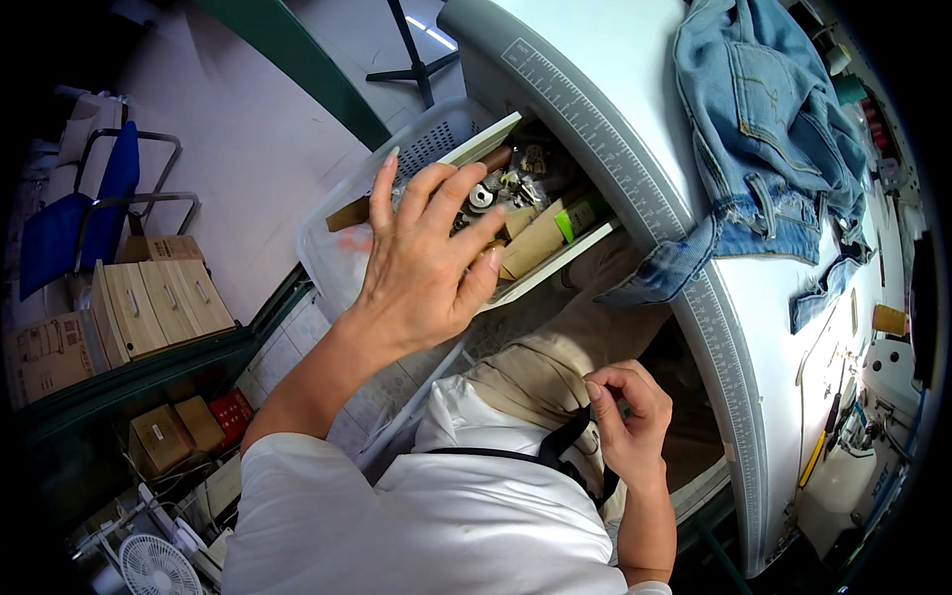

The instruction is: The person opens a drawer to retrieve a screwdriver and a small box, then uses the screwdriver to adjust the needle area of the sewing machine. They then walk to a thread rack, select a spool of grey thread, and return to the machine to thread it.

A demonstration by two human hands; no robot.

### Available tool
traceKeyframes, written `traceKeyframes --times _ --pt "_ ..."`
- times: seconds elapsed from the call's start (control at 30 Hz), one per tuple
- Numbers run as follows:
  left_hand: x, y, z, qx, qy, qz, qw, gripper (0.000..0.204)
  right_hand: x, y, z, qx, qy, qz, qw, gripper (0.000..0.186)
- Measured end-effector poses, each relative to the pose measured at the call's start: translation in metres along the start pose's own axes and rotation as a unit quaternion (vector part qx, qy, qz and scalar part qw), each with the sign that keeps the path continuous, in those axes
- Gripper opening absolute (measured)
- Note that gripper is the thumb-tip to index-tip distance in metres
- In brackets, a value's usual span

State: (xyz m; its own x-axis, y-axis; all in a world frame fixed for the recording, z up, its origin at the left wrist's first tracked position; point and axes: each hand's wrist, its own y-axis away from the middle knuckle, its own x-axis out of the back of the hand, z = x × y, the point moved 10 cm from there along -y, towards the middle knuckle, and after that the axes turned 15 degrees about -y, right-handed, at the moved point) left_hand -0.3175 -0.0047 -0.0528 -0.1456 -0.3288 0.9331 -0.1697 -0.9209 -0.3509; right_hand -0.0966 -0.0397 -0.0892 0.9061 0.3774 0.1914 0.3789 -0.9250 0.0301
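Observation:
My left hand [421, 253] reaches over a small drawer [585, 238] under the table edge, its fingers spread and curved above small metal parts [481, 198], cardboard [531, 248] and plastic bags. Its fingertips partly hide the contents. The drawer sits beside a pale perforated plastic basket [327, 258]. My right hand [625, 407] is near my lap, thumb and forefinger pinched together; whatever is between them, if anything, is too small to make out.
A white table [749, 372] with a grey ruler edge carries blue jeans [754, 109], tools [823, 446] and machine parts. At left are a blue chair [55, 228], wooden drawers [164, 302] and cardboard boxes [50, 352]. A white fan [159, 565] stands at lower left.

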Motion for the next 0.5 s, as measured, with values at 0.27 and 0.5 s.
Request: traceKeyframes --times 0.27,0.5 --pt "0.015 -0.013 0.011 -0.067 0.063 0.041 0.995 0.024 0.002 0.005 0.005 -0.016 -0.008 0.011 1.0 0.003" --pt "0.029 0.02 0.001 -0.04 0.056 0.169 0.983 0.044 0.003 0.006 0.007 -0.014 -0.016 0.019 1.0 0.002"
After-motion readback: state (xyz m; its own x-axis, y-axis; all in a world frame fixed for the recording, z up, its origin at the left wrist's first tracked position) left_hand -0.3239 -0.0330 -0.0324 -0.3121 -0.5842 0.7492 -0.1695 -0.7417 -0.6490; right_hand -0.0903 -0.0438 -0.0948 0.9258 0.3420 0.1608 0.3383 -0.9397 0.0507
